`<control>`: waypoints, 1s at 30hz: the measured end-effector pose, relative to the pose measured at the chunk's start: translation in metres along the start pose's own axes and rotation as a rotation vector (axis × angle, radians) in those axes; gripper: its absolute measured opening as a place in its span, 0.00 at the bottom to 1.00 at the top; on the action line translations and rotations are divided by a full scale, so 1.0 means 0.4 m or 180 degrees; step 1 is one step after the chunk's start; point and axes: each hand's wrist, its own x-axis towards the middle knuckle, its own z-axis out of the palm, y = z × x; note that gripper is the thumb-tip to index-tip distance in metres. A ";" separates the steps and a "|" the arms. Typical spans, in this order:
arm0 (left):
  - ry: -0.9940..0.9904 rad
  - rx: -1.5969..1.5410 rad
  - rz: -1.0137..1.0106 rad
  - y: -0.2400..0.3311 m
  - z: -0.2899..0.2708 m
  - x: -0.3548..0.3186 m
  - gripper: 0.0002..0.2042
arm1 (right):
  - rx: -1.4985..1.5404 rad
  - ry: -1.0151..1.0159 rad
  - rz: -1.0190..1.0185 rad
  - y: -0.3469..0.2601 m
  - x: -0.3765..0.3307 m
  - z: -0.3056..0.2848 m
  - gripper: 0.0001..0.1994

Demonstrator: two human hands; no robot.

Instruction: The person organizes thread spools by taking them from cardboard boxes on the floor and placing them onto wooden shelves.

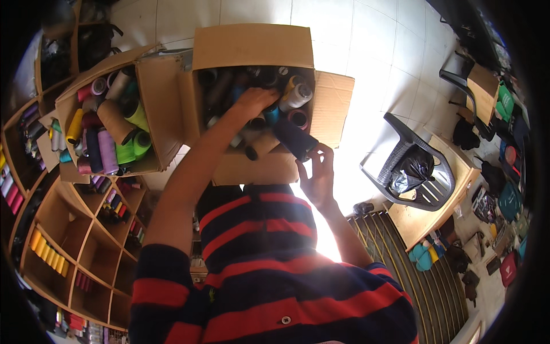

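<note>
My right hand (318,172) grips a navy thread cone (295,139) by its lower end, tilted above the near right corner of an open cardboard box (252,49). Inside that box lie thread cones of several colours. My left hand (256,103) reaches in over them, back upward, its fingers curled down; what they hold, if anything, is hidden. Close to its fingertips are a grey-white cone (295,96) and a teal cone (271,113). A brown cone (262,145) lies below, near the box's front wall.
At the left, a second open box (160,109) holds purple, green, yellow and brown cones. Wooden cubby shelves (86,241) with thread spools line the left side. On the right stand a dark plastic chair (409,166) bearing a black bag and a wooden table (458,172).
</note>
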 end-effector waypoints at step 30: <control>0.1271 -0.3528 -0.2137 0.106 -0.207 -0.390 0.34 | 0.0313 0.0092 0.0030 0.000 0.044 0.065 0.09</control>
